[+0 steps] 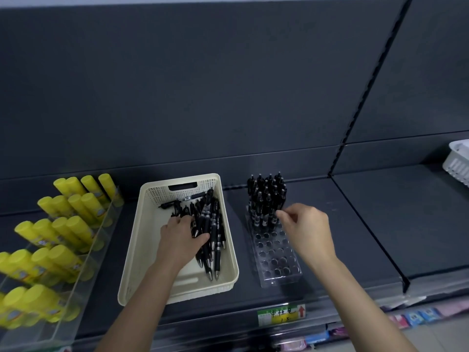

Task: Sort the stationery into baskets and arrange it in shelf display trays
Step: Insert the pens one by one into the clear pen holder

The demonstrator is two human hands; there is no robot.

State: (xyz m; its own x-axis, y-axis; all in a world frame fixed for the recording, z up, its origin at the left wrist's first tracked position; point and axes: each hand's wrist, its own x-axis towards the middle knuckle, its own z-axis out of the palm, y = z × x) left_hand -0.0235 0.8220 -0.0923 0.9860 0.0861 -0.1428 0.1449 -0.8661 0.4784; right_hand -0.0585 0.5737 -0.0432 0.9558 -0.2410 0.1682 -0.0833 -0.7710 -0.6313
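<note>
A cream plastic basket (pixel 142 250) on the dark shelf holds a heap of black pens (pixel 212 224). My left hand (pixel 181 237) is inside it, fingers curled round several of those pens. To the right lies a clear display tray (pixel 276 260) with rows of round holes. Its far rows hold upright black pens (pixel 266 199); its near holes stand bare. My right hand (pixel 308 224) hovers over the tray just right of the standing pens, fingers loosely curled, thumb and forefinger close together with nothing visible between them.
A clear tiered rack (pixel 83 247) of yellow glue sticks (pixel 58 229) fills the left of the shelf. A white basket (pixel 458 161) sits at the far right beyond a shelf divider (pixel 368 224). A green price label (pixel 280 313) hangs on the front edge.
</note>
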